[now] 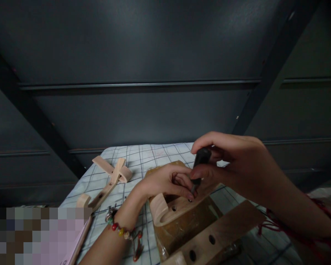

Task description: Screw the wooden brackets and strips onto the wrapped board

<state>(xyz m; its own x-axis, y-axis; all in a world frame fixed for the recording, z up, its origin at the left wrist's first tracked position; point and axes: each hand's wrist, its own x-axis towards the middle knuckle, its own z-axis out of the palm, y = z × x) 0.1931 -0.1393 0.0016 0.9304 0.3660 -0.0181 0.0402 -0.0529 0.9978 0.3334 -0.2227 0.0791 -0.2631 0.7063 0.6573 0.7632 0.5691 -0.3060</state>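
Note:
My right hand (237, 158) is closed around the black handle of a screwdriver (202, 157). The tool points steeply down, its lower end at a dark hole in a pale wooden hook (160, 210). My left hand (167, 180) lies over the hook with its fingers curled, gripping the wood close to the screwdriver's lower end. Those fingertips partly hide the hole and any screw there. The hook has a curled end and rests on a tape-wrapped brown block (187, 228). In front lies another wooden hook piece (223, 230) with two dark holes.
Several more wooden hooks (116, 173) lie crossed at the left of the checked cloth (151, 151) on the table. A dark panelled wall (154, 110) stands directly behind the table. At the lower left is a pinkish item (79, 239), partly blurred out.

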